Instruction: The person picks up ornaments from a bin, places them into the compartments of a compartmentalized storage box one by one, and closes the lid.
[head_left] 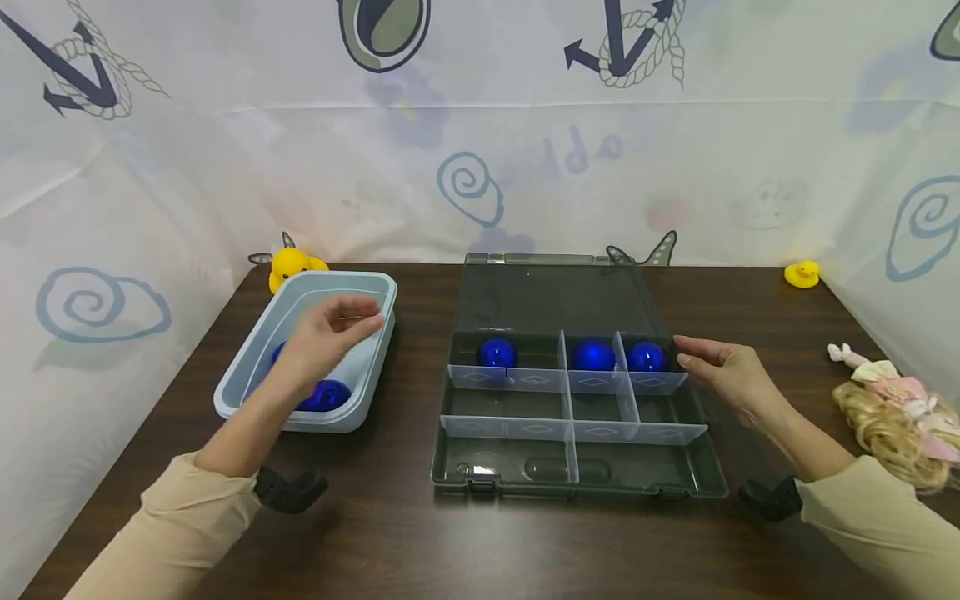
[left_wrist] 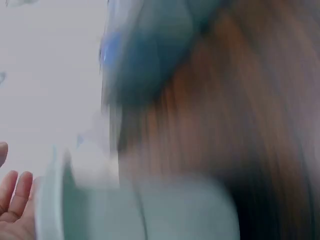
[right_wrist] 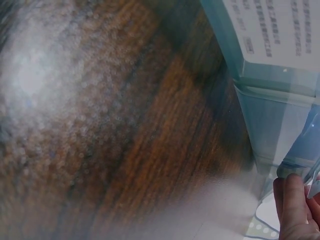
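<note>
A divided clear grey organizer box lies with its lid folded back. Three glossy blue balls sit in its back row of compartments. At the right rear corner of the box, my right hand grips the side wall between thumb and fingers; the right wrist view catches these fingers against the wall. To the left stands a light blue tub with more blue balls, partly hidden by my arm. Over the tub hovers my left hand, its fingers loosely bent with nothing visible in them. The left wrist view is blurred.
A yellow rubber duck is behind the tub, and a smaller duck stands at the far right corner. A blond doll lies along the right table edge. Patterned white cloth hangs behind the dark wooden table.
</note>
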